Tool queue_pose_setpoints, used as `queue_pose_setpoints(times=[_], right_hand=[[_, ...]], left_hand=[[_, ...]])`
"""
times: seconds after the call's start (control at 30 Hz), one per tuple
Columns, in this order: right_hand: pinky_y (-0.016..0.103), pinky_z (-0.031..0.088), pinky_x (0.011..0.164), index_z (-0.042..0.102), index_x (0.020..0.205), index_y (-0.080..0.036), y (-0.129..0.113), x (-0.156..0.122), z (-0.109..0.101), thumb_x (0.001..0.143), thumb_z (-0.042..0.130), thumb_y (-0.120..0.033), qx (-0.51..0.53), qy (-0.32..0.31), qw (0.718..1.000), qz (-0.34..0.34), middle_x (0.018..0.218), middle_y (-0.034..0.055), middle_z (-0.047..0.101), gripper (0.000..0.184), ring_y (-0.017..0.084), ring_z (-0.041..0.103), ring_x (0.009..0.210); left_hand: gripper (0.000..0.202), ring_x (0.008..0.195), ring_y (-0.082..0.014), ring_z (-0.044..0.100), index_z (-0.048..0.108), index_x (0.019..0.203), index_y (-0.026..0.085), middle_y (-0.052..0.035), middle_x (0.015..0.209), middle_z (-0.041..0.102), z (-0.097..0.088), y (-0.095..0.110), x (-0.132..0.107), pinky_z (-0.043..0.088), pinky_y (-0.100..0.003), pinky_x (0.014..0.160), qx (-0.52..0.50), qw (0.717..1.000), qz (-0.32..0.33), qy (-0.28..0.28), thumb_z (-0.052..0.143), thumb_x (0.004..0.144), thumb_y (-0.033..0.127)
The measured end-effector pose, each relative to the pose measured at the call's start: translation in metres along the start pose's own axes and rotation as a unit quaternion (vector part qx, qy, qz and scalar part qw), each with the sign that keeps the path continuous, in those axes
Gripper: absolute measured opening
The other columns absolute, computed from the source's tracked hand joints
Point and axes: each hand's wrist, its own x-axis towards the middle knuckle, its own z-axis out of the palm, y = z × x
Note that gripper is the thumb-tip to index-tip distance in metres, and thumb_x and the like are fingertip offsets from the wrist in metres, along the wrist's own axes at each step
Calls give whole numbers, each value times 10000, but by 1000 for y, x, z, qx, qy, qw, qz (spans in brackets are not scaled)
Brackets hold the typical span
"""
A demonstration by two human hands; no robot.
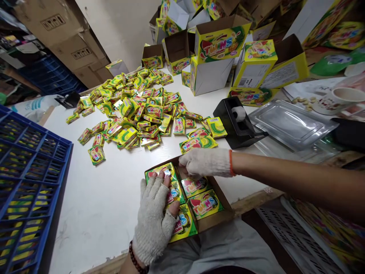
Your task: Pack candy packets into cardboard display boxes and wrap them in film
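An open brown cardboard box [221, 219] at the table's near edge holds two rows of small yellow-green "Twins" packs [207, 204]. My left hand [152, 219], in a white knitted glove with bare fingertips, lies flat over the left row, fingers stretched out. At the far right corner of the box is my right hand [207, 162], gloved in white with an orange cuff. Its fingers are curled down into the box; whatever they hold is hidden. Just beyond that hand lie loose packs [191, 145] on the table.
A heap of small packs [142, 114] covers the table's middle. Yellow display boxes [222, 42] stand behind it. To the right are a black tape dispenser [236, 121], clear plastic lids [291, 121] and a cup [339, 99]. A blue crate [57, 152] stands left.
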Motion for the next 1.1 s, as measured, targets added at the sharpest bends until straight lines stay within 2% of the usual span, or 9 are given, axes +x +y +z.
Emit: queue_pose_setpoints(times=[0.2, 0.37, 0.47, 0.57, 0.73, 0.87, 0.93, 1.0, 1.1], right_hand=[[213, 383, 502, 579, 844, -136, -3, 32, 47, 832, 480, -42, 257, -76, 952, 146, 711, 66, 636, 136, 139, 565, 574], [207, 424, 515, 587, 954, -136, -8, 21, 34, 856, 443, -61, 278, -94, 943, 159, 719, 46, 662, 190, 120, 572, 541], [265, 501, 718, 640, 1076, -153, 3, 15, 0, 858, 496, -86, 186, -12, 973, 136, 975, 101, 713, 270, 193, 671, 833], [376, 485, 890, 643, 1215, -174, 23, 22, -29, 881, 536, -131, -74, 99, 980, 153, 1209, 154, 656, 354, 299, 621, 1105], [445, 503, 891, 683, 1201, -122, 50, 50, -27, 794, 707, -241, -278, -25, 949, 149, 1209, 210, 655, 425, 364, 619, 1118], [457, 510, 898, 675, 1191, -81, 57, 55, -21, 770, 723, -264, -290, -4, 944, 156, 1229, 244, 633, 462, 388, 613, 1121], [464, 504, 913, 658, 1191, -81, 52, 46, -25, 808, 690, -285, -240, 71, 955, 162, 1264, 254, 609, 435, 402, 596, 1146], [416, 522, 890, 646, 1152, -102, 41, 31, -26, 882, 587, -253, -65, 106, 979, 160, 1240, 230, 631, 315, 352, 627, 1112], [298, 558, 716, 626, 1010, -151, 20, 11, -13, 902, 488, -156, 249, 5, 959, 135, 1025, 130, 723, 175, 219, 708, 847]], left_hand=[[503, 1425, -306, 403, 428, 1473, 233, -135, 1496, 488, 4, -3, -2, 348, -633, 1151, -77, 996, -24, 42, 469, 977, 299], [467, 1393, -308, 451, 485, 1430, 207, -153, 1467, 517, 5, -4, -3, 404, -624, 1117, -78, 995, -25, 64, 493, 971, 298], [429, 1371, -303, 480, 540, 1372, 195, -148, 1427, 559, 6, -4, -4, 421, -598, 1120, -71, 994, -26, 80, 535, 957, 304], [364, 1364, -299, 488, 591, 1302, 191, -140, 1393, 591, 6, -3, -4, 413, -594, 1131, -68, 994, -31, 84, 532, 957, 290], [359, 1353, -293, 502, 589, 1303, 193, -137, 1384, 600, 8, -2, -2, 437, -593, 1112, -61, 993, -30, 100, 535, 957, 268], [383, 1363, -279, 493, 578, 1331, 217, -119, 1403, 589, 10, -2, -4, 414, -568, 1139, -72, 991, -33, 112, 545, 952, 261], [393, 1368, -275, 487, 578, 1339, 230, -109, 1410, 584, 11, -2, -6, 394, -556, 1155, -85, 989, -44, 109, 550, 949, 267], [394, 1376, -272, 475, 587, 1337, 253, -92, 1427, 571, 11, -1, -8, 370, -540, 1173, -110, 987, -64, 98, 555, 946, 283], [452, 1439, -275, 384, 543, 1381, 288, -63, 1547, 435, 8, -4, -7, 305, -505, 1210, -188, 962, -158, 120, 579, 935, 349]])
